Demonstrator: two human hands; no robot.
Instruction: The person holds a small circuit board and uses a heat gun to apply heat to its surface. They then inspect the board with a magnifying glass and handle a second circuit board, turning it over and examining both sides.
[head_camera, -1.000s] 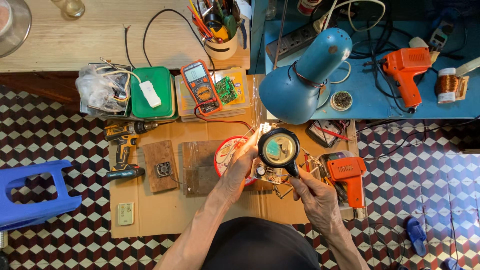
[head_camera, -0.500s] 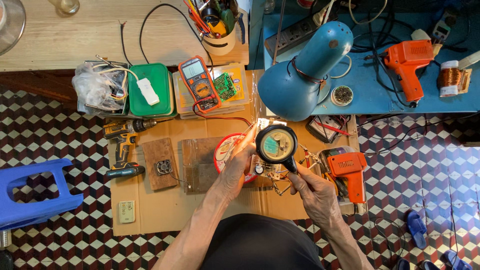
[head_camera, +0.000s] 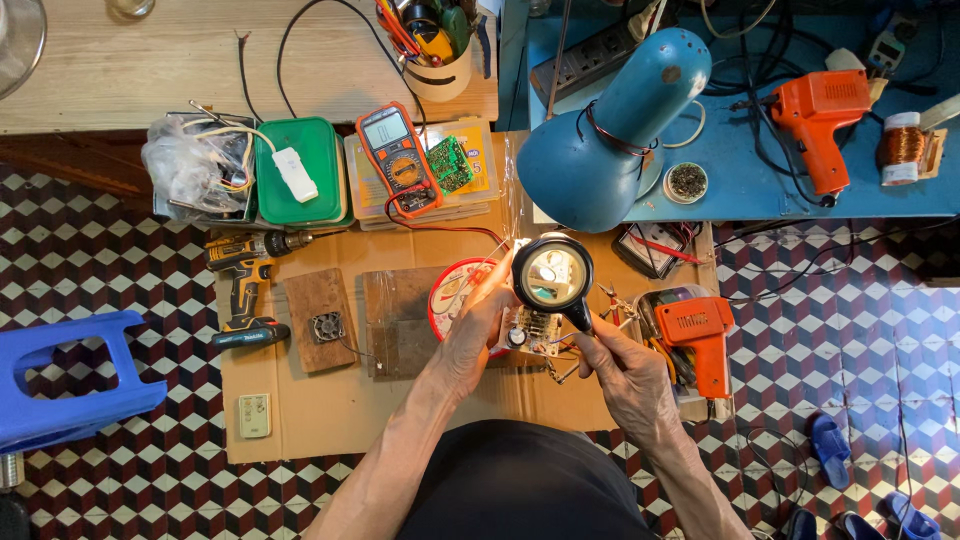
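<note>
My left hand (head_camera: 468, 338) grips a small circuit board (head_camera: 532, 331) with several components on it, held just above the cardboard sheet (head_camera: 330, 415). My right hand (head_camera: 622, 370) holds a black-rimmed magnifying glass (head_camera: 553, 274) by its handle, the lens hovering over the board's upper edge. A round red-and-white tin (head_camera: 452, 292) lies just behind my left hand. The blue desk lamp (head_camera: 610, 135) points down at the lens and lights it.
An orange soldering gun (head_camera: 698, 335) lies right of my right hand, another (head_camera: 820, 120) on the blue bench. Orange multimeter (head_camera: 398, 160), green box (head_camera: 298, 172), cordless drill (head_camera: 245, 285), two wooden blocks (head_camera: 318, 318), blue stool (head_camera: 65, 380), slippers (head_camera: 830, 448).
Both hands, the board and the magnifying glass stay together in the same spot; only the head camera drifts slightly.
</note>
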